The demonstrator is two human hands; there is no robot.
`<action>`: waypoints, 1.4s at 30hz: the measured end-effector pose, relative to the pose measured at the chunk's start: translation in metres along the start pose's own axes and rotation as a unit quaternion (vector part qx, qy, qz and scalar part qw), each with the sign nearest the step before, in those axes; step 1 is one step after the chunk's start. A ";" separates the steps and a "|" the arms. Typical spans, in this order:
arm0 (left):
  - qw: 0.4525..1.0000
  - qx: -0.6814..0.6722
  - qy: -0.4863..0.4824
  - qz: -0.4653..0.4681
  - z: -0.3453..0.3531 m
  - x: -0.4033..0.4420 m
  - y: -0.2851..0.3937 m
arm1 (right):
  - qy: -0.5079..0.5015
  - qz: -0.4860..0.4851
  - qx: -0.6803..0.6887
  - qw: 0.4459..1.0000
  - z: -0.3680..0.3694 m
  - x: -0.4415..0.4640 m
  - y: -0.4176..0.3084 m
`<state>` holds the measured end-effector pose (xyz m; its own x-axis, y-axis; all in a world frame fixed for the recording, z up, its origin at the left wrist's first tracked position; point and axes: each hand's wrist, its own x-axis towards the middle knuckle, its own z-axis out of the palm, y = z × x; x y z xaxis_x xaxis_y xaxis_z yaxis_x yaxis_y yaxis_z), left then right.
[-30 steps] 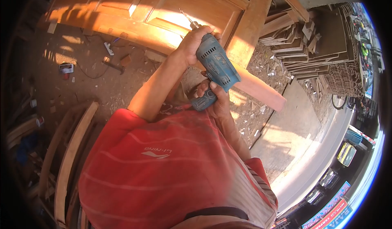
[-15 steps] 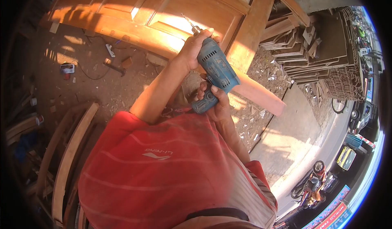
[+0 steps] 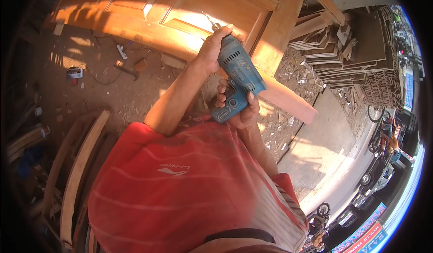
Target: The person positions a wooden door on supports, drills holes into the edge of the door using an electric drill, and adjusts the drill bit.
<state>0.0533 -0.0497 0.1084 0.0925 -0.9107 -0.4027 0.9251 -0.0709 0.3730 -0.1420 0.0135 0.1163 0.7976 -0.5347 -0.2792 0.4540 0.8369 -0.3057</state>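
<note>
A blue power drill point(image 3: 241, 70) is held in front of my chest, pointing up and away from me. My left hand point(image 3: 214, 52) is wrapped round the front of its body, just behind the chuck. My right hand point(image 3: 246, 111) grips the handle, with its fingers curled about the trigger area. A thin drill bit point(image 3: 207, 16) sticks out of the chuck over a brown wooden panelled door point(image 3: 180, 39). Whether the bit touches the door, I cannot tell. A curved wooden piece point(image 3: 288, 100) extends from the door's near right corner.
A hammer point(image 3: 128, 71) and a small box point(image 3: 74, 73) lie on the littered dirt floor. Curved wooden pieces point(image 3: 81, 176) stand at the left. Stacked boards point(image 3: 352, 57) are at the right, beside a concrete strip point(image 3: 320, 140) and a road with vehicles.
Both hands and the drill stay nearly in place, with only a slight shift upward. Motorbikes and other vehicles on the road at right have changed position.
</note>
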 end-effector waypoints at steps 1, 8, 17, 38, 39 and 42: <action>1.000 -0.009 -0.019 -0.019 -0.002 0.001 -0.001 | -0.022 -0.012 0.024 0.999 0.001 0.000 0.001; 0.999 0.004 -0.044 -0.017 0.000 0.002 -0.006 | -0.050 -0.076 0.072 0.993 -0.007 0.001 0.009; 0.999 -0.026 -0.019 0.002 0.008 -0.009 -0.009 | 0.044 -0.059 0.002 0.997 0.004 -0.010 0.005; 0.996 0.056 0.025 0.061 0.021 -0.013 -0.007 | 0.150 -0.069 -0.113 0.980 0.026 -0.016 0.009; 0.997 0.052 0.011 0.055 0.020 -0.012 -0.007 | 0.149 -0.069 -0.114 0.980 0.027 -0.016 0.009; 0.998 0.048 -0.002 0.047 0.017 -0.009 -0.009 | 0.148 -0.067 -0.106 0.981 0.027 -0.016 0.009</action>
<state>0.0381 -0.0478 0.1232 0.1754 -0.9164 -0.3599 0.8726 -0.0246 0.4879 -0.1399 0.0324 0.1430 0.5717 -0.6744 -0.4672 0.4281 0.7310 -0.5313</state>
